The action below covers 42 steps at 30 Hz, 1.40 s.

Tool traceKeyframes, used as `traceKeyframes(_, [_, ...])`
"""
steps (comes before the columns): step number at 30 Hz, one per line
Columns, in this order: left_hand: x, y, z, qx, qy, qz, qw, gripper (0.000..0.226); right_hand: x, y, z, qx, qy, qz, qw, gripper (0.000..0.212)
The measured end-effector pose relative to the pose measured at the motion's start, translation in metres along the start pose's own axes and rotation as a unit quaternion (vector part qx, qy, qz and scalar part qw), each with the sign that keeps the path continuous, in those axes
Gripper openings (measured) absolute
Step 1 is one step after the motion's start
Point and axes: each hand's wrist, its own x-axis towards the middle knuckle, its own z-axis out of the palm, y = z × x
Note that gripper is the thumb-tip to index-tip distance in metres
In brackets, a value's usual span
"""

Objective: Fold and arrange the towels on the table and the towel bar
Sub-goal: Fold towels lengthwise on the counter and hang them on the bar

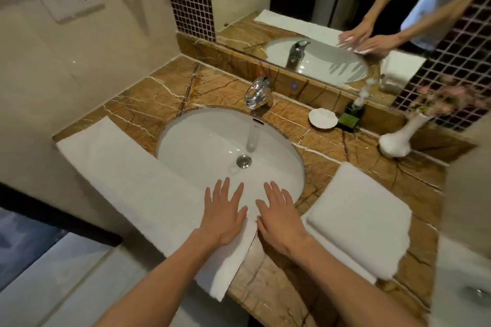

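While my left hand [224, 214] lay flat on the near end of the long towel [127, 183] and my right hand [279, 218] lay just beside its edge, both with fingers straight and gripping nothing, I judged a careless push could slide the strip into the sink [212, 141], whose rim it overlapped. Its long axis ran diagonally from the frame's upper left to lower centre, left of the folded towel [356, 220].
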Motion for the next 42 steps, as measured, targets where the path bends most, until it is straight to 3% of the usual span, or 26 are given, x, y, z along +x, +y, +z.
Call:
traceKeyframes(4, [0.020, 0.055, -0.011, -0.012, 0.009, 0.101, 0.995, 0.056, -0.031, 0.040, -0.016, 0.004, 0.053, 0.088, 0.995, 0.032])
traceKeyframes(10, [0.035, 0.140, -0.022, -0.105, 0.021, 0.216, 0.971, 0.047, -0.088, 0.087, -0.020, 0.020, 0.093, 0.261, 0.961, 0.036])
traceKeyframes(13, [0.032, 0.169, -0.021, -0.157, 0.009, 0.242, 0.957, 0.043, -0.116, 0.106, -0.017, 0.073, 0.105, 0.371, 0.920, 0.048])
traceKeyframes(16, [0.030, 0.186, -0.015, -0.210, -0.013, 0.214, 0.954, 0.049, -0.139, 0.123, -0.007, 0.207, 0.071, 0.457, 0.862, 0.060])
traceKeyframes(20, [0.033, 0.204, -0.026, -0.319, 0.001, 0.135, 0.938, 0.045, -0.148, 0.134, -0.004, 0.361, 0.071, 0.448, 0.815, 0.067])
traceKeyframes(23, [0.044, 0.205, -0.039, -0.348, -0.046, 0.065, 0.934, 0.030, -0.144, 0.134, -0.005, 0.414, 0.133, 0.486, 0.758, 0.063])
traceKeyframes(27, [0.054, 0.199, -0.047, -0.417, -0.104, -0.010, 0.903, 0.047, -0.138, 0.138, -0.007, 0.429, 0.170, 0.536, 0.707, 0.045])
traceKeyframes(30, [0.051, 0.197, -0.050, -0.459, -0.123, -0.015, 0.880, 0.041, -0.132, 0.140, -0.011, 0.458, 0.185, 0.540, 0.682, 0.026])
traceKeyframes(32, [0.046, 0.195, -0.052, -0.491, -0.139, -0.015, 0.860, 0.017, -0.129, 0.137, -0.013, 0.499, 0.203, 0.517, 0.665, 0.026])
traceKeyframes(35, [0.043, 0.193, -0.052, -0.524, -0.147, -0.012, 0.839, 0.007, -0.127, 0.129, -0.022, 0.572, 0.233, 0.485, 0.619, 0.034])
traceKeyframes(38, [0.039, 0.190, -0.055, -0.571, -0.143, -0.014, 0.809, 0.010, -0.133, 0.117, -0.029, 0.593, 0.253, 0.473, 0.601, 0.037])
traceKeyframes(42, [0.027, 0.178, -0.061, -0.661, -0.188, -0.013, 0.727, 0.031, -0.150, 0.090, -0.032, 0.601, 0.299, 0.443, 0.595, 0.044])
